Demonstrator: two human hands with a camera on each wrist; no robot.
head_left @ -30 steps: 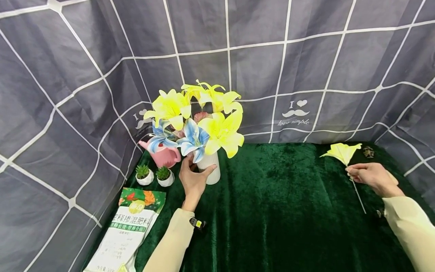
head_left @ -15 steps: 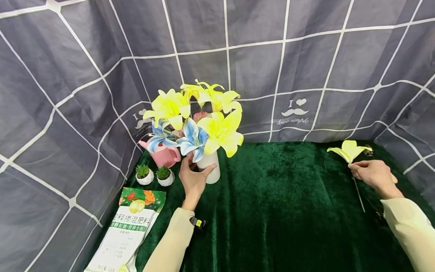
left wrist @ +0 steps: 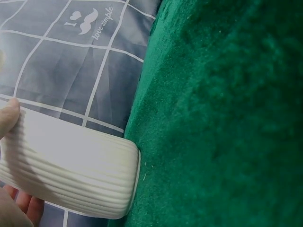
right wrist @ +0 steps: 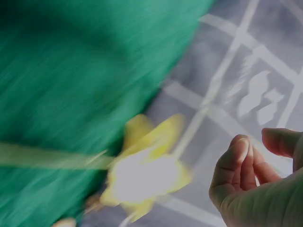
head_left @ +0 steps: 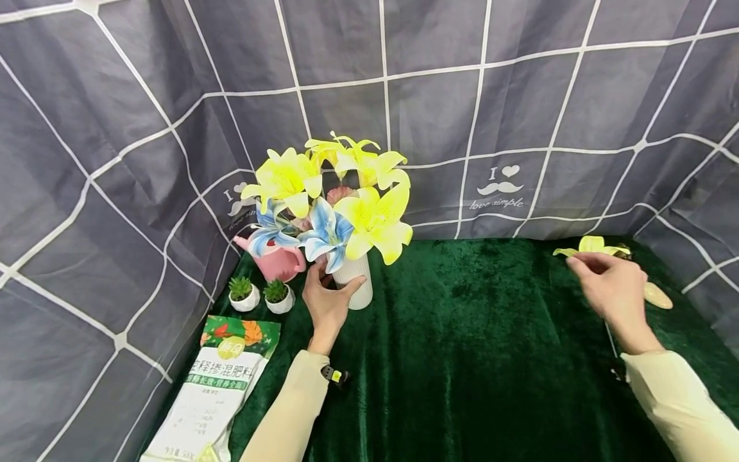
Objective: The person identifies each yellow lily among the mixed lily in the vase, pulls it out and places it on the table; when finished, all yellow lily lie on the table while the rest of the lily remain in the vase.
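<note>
My left hand (head_left: 326,309) grips a white ribbed vase (head_left: 362,290) round its side, the thumb at the front. In the left wrist view the vase (left wrist: 80,165) stands with its base on green velvet. Yellow lilies (head_left: 378,224), blue lilies (head_left: 328,232) and a pink bloom (head_left: 339,194) rise from it. At the right, my right hand (head_left: 618,292) holds nothing, thumb and fingers apart in the right wrist view. A single yellow lily (right wrist: 147,177) lies just beyond it, blurred there; in the head view the hand hides much of its stem.
A pink watering can (head_left: 277,262) and two small potted succulents (head_left: 244,295) stand left of the vase. Nearer lies a fertilizer bag (head_left: 213,391). A pale oval object (head_left: 658,295) is beside the right hand. A grey checked curtain (head_left: 433,115) closes off the back and sides.
My right hand pinched the yellow lily's stem, lowered it toward the cloth at the right, then let go and shifted left. My left hand stays on the vase.
</note>
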